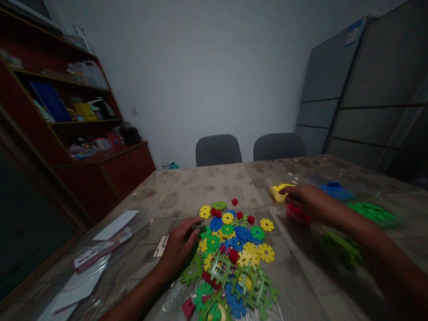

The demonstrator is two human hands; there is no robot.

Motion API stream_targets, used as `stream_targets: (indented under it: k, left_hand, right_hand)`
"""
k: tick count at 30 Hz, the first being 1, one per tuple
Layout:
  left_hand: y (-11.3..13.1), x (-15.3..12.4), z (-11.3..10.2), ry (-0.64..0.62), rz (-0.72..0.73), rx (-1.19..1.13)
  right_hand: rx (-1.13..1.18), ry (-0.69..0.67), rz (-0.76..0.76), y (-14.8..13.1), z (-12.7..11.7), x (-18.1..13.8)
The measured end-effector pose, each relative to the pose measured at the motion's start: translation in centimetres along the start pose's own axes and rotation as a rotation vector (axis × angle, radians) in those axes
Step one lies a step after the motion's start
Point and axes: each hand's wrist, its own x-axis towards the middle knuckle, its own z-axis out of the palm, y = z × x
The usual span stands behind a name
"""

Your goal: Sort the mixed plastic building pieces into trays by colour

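A heap of plastic interlocking pieces, yellow, green, blue and red, lies on the patterned table in front of me. My left hand rests at the heap's left edge, fingers curled, fingertips touching a green piece. My right hand reaches to the right, fingers pinched over a yellow piece in a clear container, above red pieces. Whether it grips the yellow piece is unclear.
Sorted blue pieces and green pieces lie at the right. A clear plastic bag with paper sheets lies at the left. Two grey chairs stand behind the table, a red shelf unit on the left.
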Motion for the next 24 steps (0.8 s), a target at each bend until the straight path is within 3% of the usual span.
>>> stream_targets:
  k: [6, 11, 19, 24]
  left_hand:
    - [-0.3, 0.4, -0.1, 0.024, -0.179, -0.062]
    - [-0.1, 0.4, 0.0, -0.007, -0.188, -0.093]
    - [0.0, 0.3, 0.4, -0.054, -0.164, -0.143]
    - [0.0, 0.3, 0.4, -0.059, -0.151, -0.141]
  right_hand:
    - [0.212, -0.193, -0.349, -7.6, 3.8, -1.7]
    - [0.242, -0.207, -0.396, -12.1, 7.2, -2.9]
    - [0.26, -0.239, -0.427, -12.7, 9.5, -2.5]
    - [0.172, -0.105, -0.461, -12.8, 9.8, -2.5]
